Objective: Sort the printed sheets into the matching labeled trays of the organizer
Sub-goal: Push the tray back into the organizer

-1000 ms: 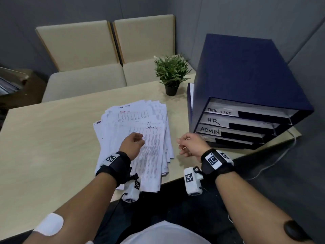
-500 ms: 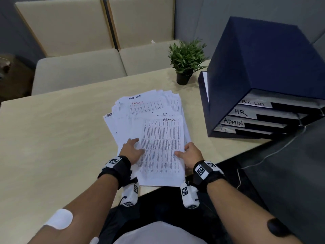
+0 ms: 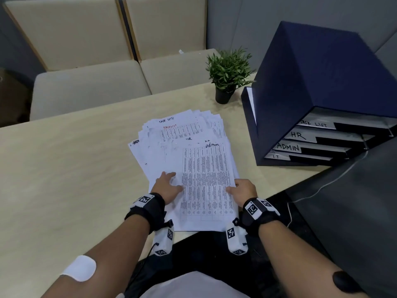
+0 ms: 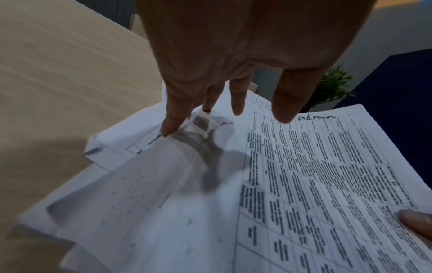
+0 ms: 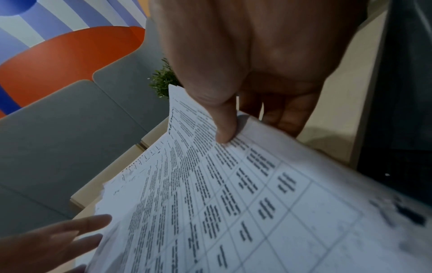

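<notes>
One sheet only to lift: right hand (image 3: 243, 189) pinching admin sheet (image 3: 207, 181) at its right edge, left hand (image 3: 167, 186) spread flat on pile (image 3: 171, 134) beneath, then into ADMIN tray (image 3: 289, 147) of organizer (image 3: 311, 78), level.

Printed table text (image 3: 206, 183) too small, blurred.

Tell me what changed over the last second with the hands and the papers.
The right hand came in from beside the pile and now pinches the right edge of the top sheet marked "admin", thumb on top. The left hand slid back toward the near edge, fingers now straight on the pile. The organizer and plant stayed put.
</notes>
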### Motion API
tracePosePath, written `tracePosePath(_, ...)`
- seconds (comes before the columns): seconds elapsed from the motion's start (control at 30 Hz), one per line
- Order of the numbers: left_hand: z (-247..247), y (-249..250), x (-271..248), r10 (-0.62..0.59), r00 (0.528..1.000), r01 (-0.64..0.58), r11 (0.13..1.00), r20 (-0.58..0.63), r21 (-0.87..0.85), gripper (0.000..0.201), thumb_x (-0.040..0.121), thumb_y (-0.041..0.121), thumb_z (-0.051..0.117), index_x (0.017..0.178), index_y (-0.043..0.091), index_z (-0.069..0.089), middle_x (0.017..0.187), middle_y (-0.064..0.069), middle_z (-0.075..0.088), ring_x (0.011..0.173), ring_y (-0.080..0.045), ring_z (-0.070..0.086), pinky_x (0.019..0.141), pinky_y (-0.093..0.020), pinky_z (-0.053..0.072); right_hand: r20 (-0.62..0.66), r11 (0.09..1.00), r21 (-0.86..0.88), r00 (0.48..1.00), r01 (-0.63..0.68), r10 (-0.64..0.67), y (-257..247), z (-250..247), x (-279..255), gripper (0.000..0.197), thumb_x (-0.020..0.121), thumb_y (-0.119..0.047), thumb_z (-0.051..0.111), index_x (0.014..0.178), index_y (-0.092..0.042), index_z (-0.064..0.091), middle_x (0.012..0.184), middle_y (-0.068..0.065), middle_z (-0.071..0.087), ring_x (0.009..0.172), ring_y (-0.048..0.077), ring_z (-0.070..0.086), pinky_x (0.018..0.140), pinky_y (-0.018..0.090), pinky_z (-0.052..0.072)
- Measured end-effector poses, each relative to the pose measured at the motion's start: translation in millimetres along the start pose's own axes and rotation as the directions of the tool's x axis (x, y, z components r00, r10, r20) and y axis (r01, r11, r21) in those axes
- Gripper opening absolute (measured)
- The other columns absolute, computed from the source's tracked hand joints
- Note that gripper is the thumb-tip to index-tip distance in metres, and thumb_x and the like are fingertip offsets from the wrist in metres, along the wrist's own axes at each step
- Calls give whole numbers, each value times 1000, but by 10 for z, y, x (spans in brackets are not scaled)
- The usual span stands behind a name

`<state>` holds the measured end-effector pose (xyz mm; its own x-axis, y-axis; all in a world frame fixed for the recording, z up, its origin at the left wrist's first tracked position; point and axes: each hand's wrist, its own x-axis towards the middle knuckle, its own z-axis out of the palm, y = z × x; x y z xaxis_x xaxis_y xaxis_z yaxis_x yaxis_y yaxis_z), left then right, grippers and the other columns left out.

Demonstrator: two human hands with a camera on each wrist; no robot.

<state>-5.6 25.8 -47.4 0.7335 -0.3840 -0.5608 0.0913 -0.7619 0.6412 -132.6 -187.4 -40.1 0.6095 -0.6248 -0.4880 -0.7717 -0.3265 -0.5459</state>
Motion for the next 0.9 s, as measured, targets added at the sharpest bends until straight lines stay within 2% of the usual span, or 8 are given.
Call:
tracePosePath(0.07,4,3,-6,-5,1000,5,1000,0,13,65,88,28,62,146,21,34,160,-5,10,142,-26,28,113,-39,30,-49,1000,14,998,-27,28,41,-11,1,27,90,-13,65,68,-11,49,71,1,50,61,18,45,56,23,33)
tracePosePath(0.13,-3,13,-10,-15,1000,15,1000,3,5,64,88,27,62,145,22,35,160,-4,9,142,-26,29,113,-39,30,-70,998,56,997,-25,29,72,-45,-10,9,90,-12,64,89,-7,56,89,5,55,76,22,50,64,24,37)
tracePosePath(0.3,-20,45,-25,-7,999,5,999,-41,-54,63,88,23,61,144,17,35,155,-7,28,139,-27,32,113,-40,30,-30,976,216,999,24,-18,185,-130,15,20,88,-15,63,86,3,56,73,14,51,66,21,46,58,28,35)
tracePosePath(0.4,-42,106,-48,23,979,-55,987,-204,-150,64,88,18,60,145,16,32,149,-9,37,137,-26,35,112,-40,31,4,921,387,999,38,-43,239,-181,7,14,85,-24,63,83,-10,65,86,27,65,68,22,55,66,33,44)
tracePosePath(0.57,-96,233,-107,47,982,-119,908,-184,-402,53,94,4,52,142,13,32,130,-15,56,115,-28,56,98,-33,44,38,886,461,997,36,-60,199,-220,-12,11,89,-21,62,89,-19,73,92,4,75,92,29,69,83,42,56)
tracePosePath(0.7,-128,202,-105,18,978,-114,883,-210,-455,31,89,-1,56,118,10,49,113,-18,67,90,-28,65,80,-30,50,65,859,511,997,-3,-35,166,-218,-41,14,92,-15,62,83,-13,72,86,7,73,76,21,62,55,22,43)
tracePosePath(0.8,-164,186,-125,0,977,-97,888,-211,-449,28,87,1,62,111,9,50,105,-16,69,83,-27,67,77,-32,52,44,862,508,998,8,-35,164,-206,-26,13,90,-14,64,79,-11,72,84,13,73,73,22,62,67,30,48)
tracePosePath(0.9,-169,196,-158,0,975,-111,870,-224,-481,27,86,0,64,108,8,51,97,-12,69,74,-22,66,64,-26,51,-1,859,510,998,52,-59,162,-218,-25,19,89,-7,64,73,-15,63,74,6,66,70,21,60,67,31,49)
